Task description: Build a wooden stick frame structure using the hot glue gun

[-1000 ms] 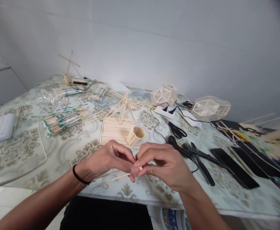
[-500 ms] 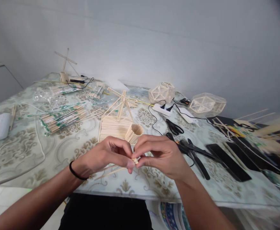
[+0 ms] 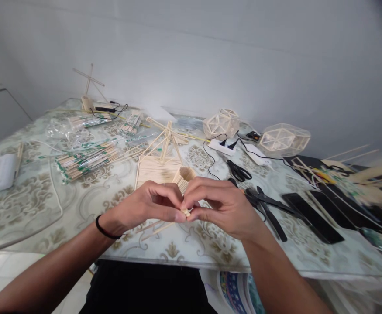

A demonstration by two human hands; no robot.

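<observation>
Between the fingertips of both hands is a small pale piece point(image 3: 186, 212), seemingly a few short wooden stick bits held together; its exact shape is mostly hidden. My left hand point(image 3: 154, 203), with a black band at the wrist, pinches it from the left. From the right, my right hand point(image 3: 218, 207) grips it with thumb and fingers. Just beyond the hands stands a round cup of upright sticks point(image 3: 186, 174), partly covered by my fingers. Behind that lies a flat panel of sticks point(image 3: 154, 169). Loose sticks point(image 3: 158, 229) rest on the cloth under my left hand.
Packs of wooden sticks point(image 3: 87, 160) lie left, and a stick frame point(image 3: 167, 137) stands behind the panel. Scissors point(image 3: 239, 171), pliers point(image 3: 271, 213), a power strip point(image 3: 221, 147) and black flat pieces point(image 3: 311, 218) are on the right. Faceted stick models point(image 3: 284, 138) sit near the wall.
Both hands have risen slightly in view, still pinching the small piece together. The left fingers have closed in a little, and the piece looks slightly turned. The view has shifted a little.
</observation>
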